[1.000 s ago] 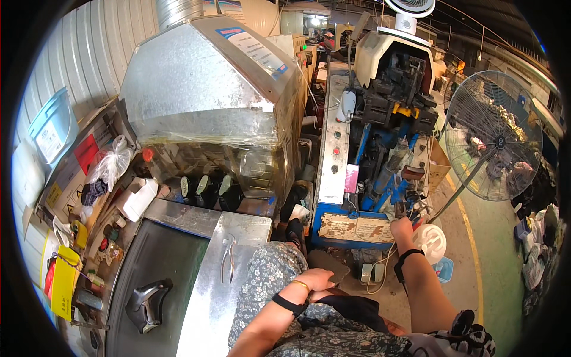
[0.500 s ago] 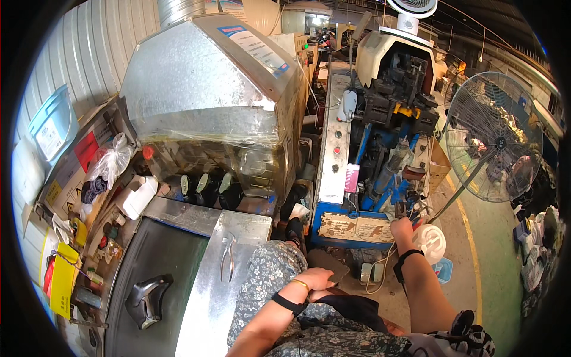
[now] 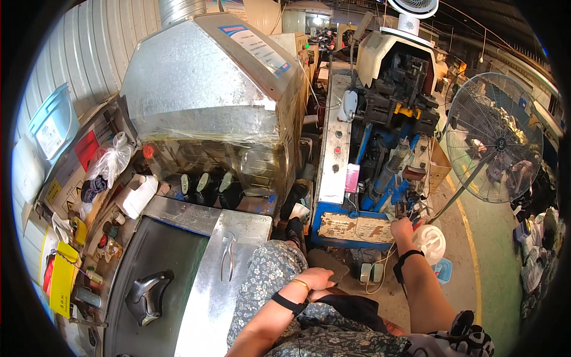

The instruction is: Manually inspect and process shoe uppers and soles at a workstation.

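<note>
The right hand (image 3: 402, 227) was positioned at the lower front right corner of the blue-framed machine (image 3: 383, 166), with its fingers bent toward the machine's dark metal parts. The machine's mechanism therefore lay directly beyond these fingers, and its peeling front board (image 3: 355, 227) lay just to their left. The fingers formed a narrow, curled shape; whether they gripped a part of the machine could not be told, since the back of the hand covered the fingertips. The left hand (image 3: 315, 278) rested over the lap, well apart from the machine, with its fingers close together and directed to the right; what lay under the palm could not be seen. A white round-topped container (image 3: 429, 243) stood just right of the right hand, with a pale blue container (image 3: 443, 271) near it. To the left of the floral garment (image 3: 264, 271), pliers (image 3: 231, 256) lay on a bare metal plate (image 3: 199, 315), and a glossy dark curved piece (image 3: 148, 296) lay on the dark belt (image 3: 187, 253).
</note>
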